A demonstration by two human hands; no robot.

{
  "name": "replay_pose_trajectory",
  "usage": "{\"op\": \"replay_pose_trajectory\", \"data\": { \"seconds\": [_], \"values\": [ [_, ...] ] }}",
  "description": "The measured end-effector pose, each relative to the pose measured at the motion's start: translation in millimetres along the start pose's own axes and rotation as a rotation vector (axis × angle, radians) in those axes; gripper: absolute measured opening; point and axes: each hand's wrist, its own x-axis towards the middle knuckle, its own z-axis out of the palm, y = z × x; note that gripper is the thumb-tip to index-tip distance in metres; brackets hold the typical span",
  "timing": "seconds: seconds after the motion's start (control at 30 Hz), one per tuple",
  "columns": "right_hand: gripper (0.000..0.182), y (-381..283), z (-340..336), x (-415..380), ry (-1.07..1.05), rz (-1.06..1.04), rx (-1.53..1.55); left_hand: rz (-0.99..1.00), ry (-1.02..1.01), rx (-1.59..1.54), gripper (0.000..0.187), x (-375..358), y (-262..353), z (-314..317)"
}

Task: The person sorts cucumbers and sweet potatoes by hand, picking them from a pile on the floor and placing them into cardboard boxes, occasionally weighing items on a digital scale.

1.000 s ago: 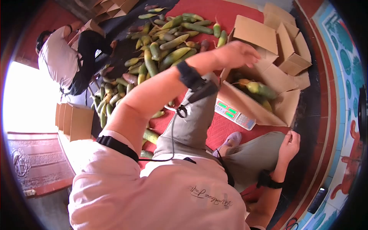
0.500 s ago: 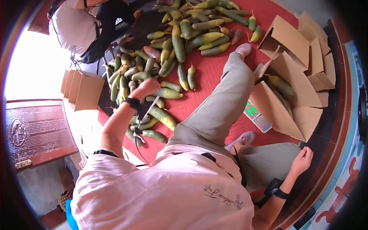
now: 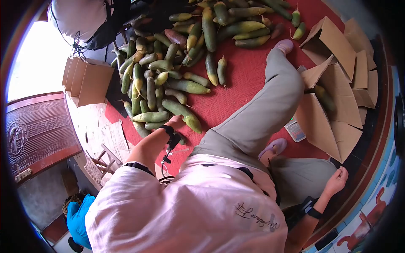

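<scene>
My left hand (image 3: 176, 122) reaches down at the near edge of a pile of green radishes. It is right beside a large green radish (image 3: 185, 114) and overlaps it in this view. Its fingers are mostly hidden, so I cannot tell whether they grip anything. A paler radish (image 3: 150, 117) lies just left of the wrist, and part of another (image 3: 182, 140) shows from under the hand. Near my bent knee, my right hand (image 3: 337, 180) is closed, thumb and fingertips together, with nothing visible in it.
An open cardboard box (image 3: 337, 122) with a radish (image 3: 325, 99) inside stands right, beside a digital scale (image 3: 295, 130). Another open carton (image 3: 325, 44) is behind it. More cartons (image 3: 86, 82) stand left, near another person (image 3: 80, 19). Red matting (image 3: 240, 92) covers the floor.
My left hand has moved back toward me, from the middle of the pile to its near edge. My right hand stays by the knee. The whole view has shifted slightly.
</scene>
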Motion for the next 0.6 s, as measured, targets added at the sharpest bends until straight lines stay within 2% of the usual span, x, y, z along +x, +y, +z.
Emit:
{"op": "replay_pose_trajectory", "data": {
  "seconds": [0.07, 0.23, 0.3, 0.33, 0.37, 0.43, 0.47, 0.5, 0.57, 0.6],
  "values": [
    [0.016, -3.3, -1.5, 1.2, -0.007, -0.012, -0.007, 0.008, 0.090, -0.034, 0.051, 6.0, -3.2, 11.8],
    [0.016, -10.0, -3.6, 4.0, -0.042, 0.002, -0.045, -0.135, 0.177, -0.201, 0.063, 6.0, 15.5, 19.9],
    [0.016, -12.4, -3.5, 5.5, -0.047, 0.013, -0.028, -0.400, 0.515, -0.486, 0.069, 31.5, 7.4, 41.1],
    [0.016, -12.5, -3.6, 5.4, -0.046, 0.024, -0.007, -0.542, 0.525, -0.596, 0.072, 32.7, 11.6, 41.0],
    [0.016, -9.4, -3.2, 5.0, -0.052, 0.024, -0.016, -0.543, 0.515, -0.594, 0.072, 33.6, 12.9, 39.1],
    [0.015, -3.0, -2.0, 5.9, -0.041, -0.047, -0.043, -0.785, 0.477, -0.926, 0.073, 41.7, 14.4, 34.3],
    [0.015, -2.4, -2.0, 6.2, -0.044, -0.050, -0.052, -0.741, 0.270, -0.862, 0.072, 58.9, -0.4, 36.5],
    [0.015, -2.5, -2.3, 6.3, -0.052, -0.039, -0.062, -0.740, 0.261, -0.861, 0.072, 86.0, -24.4, 66.7],
    [0.014, -2.3, -6.3, 7.5, -0.064, -0.024, -0.082, -0.639, -0.170, -0.457, 0.083, 159.8, -74.4, 86.3],
    [0.014, -1.1, -7.4, 7.3, -0.071, -0.038, -0.108, -0.441, -0.100, -0.303, 0.076, 160.8, -59.1, 82.7]
  ]
}}
